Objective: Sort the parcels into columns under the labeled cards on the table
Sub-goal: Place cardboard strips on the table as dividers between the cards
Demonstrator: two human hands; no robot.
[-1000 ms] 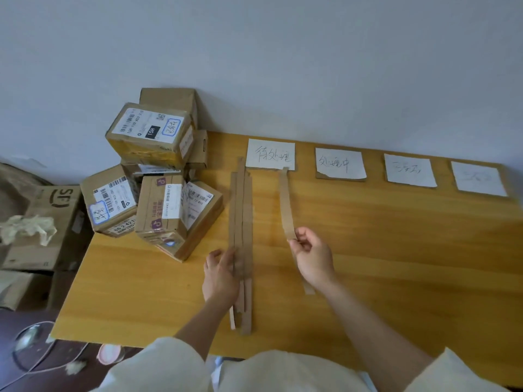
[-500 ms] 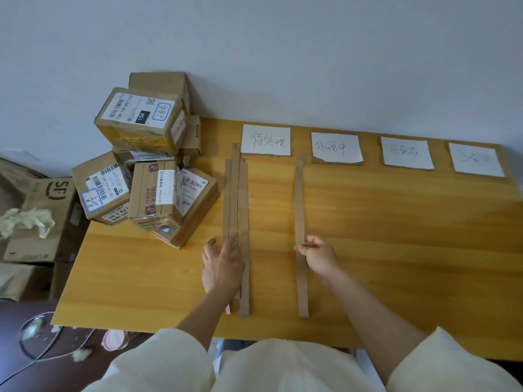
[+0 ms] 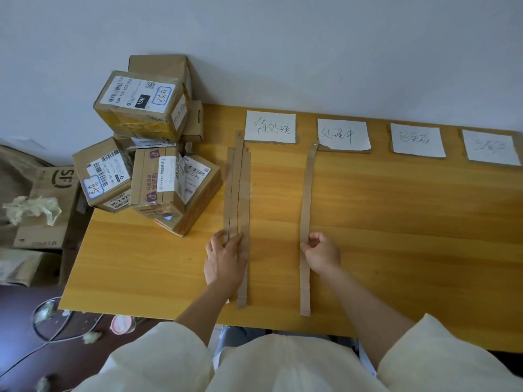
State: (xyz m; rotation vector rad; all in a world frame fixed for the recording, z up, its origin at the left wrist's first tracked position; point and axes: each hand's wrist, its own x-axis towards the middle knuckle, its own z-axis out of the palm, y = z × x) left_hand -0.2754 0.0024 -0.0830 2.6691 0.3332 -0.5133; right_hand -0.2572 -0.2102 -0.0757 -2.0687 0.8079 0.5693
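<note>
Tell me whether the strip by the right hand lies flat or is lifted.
Mostly flat: the strip lies along the table from the second card to the near edge, the right hand pinching it midway.

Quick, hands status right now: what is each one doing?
Left hand: open, fingers flat on the bundle of cardboard strips.
Right hand: fingers curled, pinching the single cardboard strip.

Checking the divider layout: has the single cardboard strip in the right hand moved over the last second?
Yes. The cardboard strip swung rightward from the first card to the second card's left edge.
</note>
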